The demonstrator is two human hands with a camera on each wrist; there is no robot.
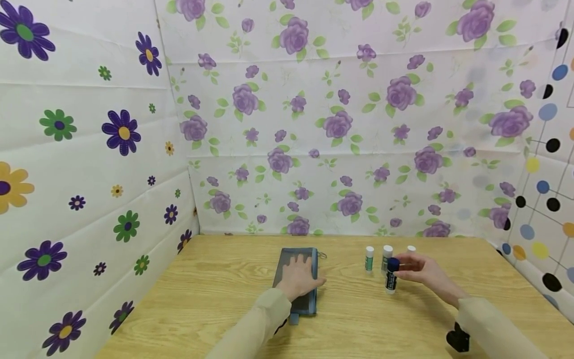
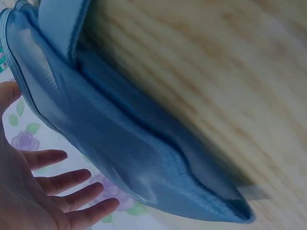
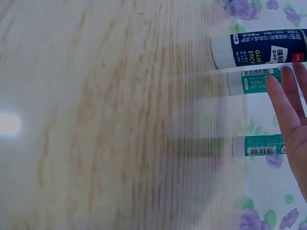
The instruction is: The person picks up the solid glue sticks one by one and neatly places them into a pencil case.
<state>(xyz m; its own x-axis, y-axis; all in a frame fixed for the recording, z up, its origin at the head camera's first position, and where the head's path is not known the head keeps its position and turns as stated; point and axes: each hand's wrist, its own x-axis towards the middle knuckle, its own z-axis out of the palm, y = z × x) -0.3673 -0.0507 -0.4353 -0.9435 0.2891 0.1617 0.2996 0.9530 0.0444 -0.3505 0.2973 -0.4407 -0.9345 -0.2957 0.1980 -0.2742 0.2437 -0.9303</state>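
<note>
A blue-grey mesh pouch [image 1: 308, 304] [image 2: 110, 129] lies on the wooden table. Over it is the left hand [image 1: 298, 279] [image 2: 38, 196], fingers spread and extended; contact cannot be told. A glue stick with a dark blue cap and white base [image 1: 391, 276] [image 3: 259, 49] stands upright on the right. Beside its cap is the right hand [image 1: 419, 271] [image 3: 295, 110], thumb and fingers apart and not wrapped round it; light contact is unclear. Behind stand green-labelled, white-capped sticks: one at left [image 1: 369, 259] [image 3: 264, 145], one in the middle [image 1: 387, 253], and one at right [image 1: 411, 249], partly hidden by the hand.
The wooden table [image 1: 215, 284] reaches back to a rose-patterned cloth [image 1: 314, 174]. Cloths with flowers and coloured dots hang at the left and right sides. A small metal ring [image 1: 322, 255] is at the pouch's upper right corner.
</note>
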